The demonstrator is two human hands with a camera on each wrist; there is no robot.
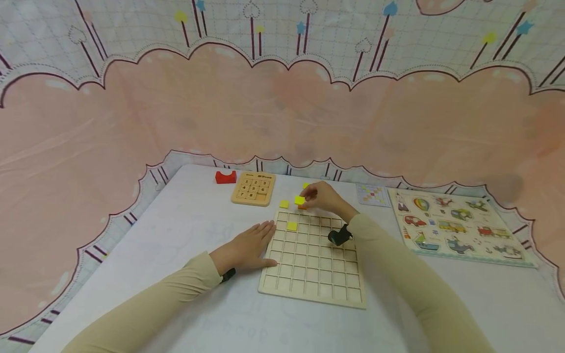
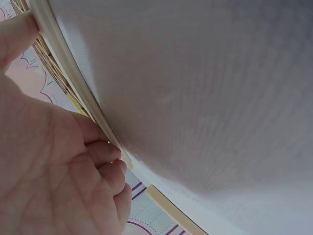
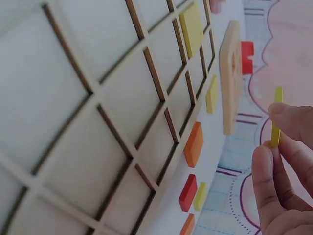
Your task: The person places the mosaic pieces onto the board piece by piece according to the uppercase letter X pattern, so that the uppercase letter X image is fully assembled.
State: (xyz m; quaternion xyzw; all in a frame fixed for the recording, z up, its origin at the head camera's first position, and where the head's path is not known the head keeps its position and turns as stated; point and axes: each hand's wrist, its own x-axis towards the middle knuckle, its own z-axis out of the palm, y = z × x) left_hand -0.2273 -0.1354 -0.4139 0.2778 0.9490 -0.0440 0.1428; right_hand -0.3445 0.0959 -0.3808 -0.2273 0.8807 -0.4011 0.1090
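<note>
A wooden grid board (image 1: 309, 267) lies on the white table, with one yellow square tile (image 1: 292, 226) in a cell near its far left corner. My left hand (image 1: 249, 247) rests along the board's left edge, its fingers extended and thumb touching the rim. Above the far edge, my right hand (image 1: 325, 197) pinches another yellow square tile (image 3: 277, 117) between thumb and fingers. Beyond that edge lie a loose yellow tile (image 1: 284, 204), an orange tile (image 3: 193, 145), a red tile (image 3: 188, 193) and a smaller-looking yellow piece (image 3: 200, 196).
A wooden number puzzle (image 1: 253, 189) and a red notched block (image 1: 225, 177) lie at the back left. To the right are a patterned card (image 1: 372, 195) and a picture puzzle board (image 1: 461, 225) with vehicles. A printed cloth (image 1: 282, 113) hangs behind the table.
</note>
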